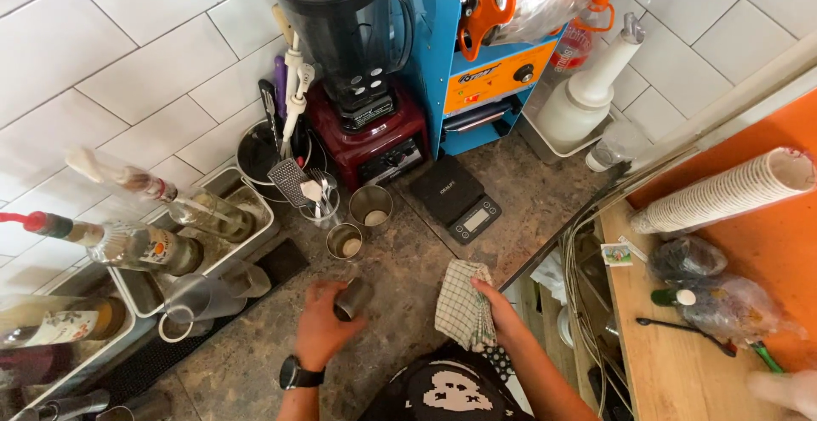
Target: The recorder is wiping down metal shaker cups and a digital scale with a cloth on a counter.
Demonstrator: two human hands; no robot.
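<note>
My left hand [322, 323], with a black watch on the wrist, grips a small steel cup [352, 298] tilted just above the dark stone counter [400, 259]. Just to its right, my right hand [502, 312] holds a checked cloth [460, 302] at the counter's front edge. Two more steel cups stand behind: one [345, 240] close to the held cup, another [371, 208] nearer the red-based blender [362, 89].
A black digital scale [456, 197] lies right of the cups. A blue and orange sealing machine [477, 55] stands at the back. Bottles in steel trays [145, 246] line the left. A utensil holder [319, 195], a white squeeze bottle [587, 89] and stacked paper cups [723, 191] are around.
</note>
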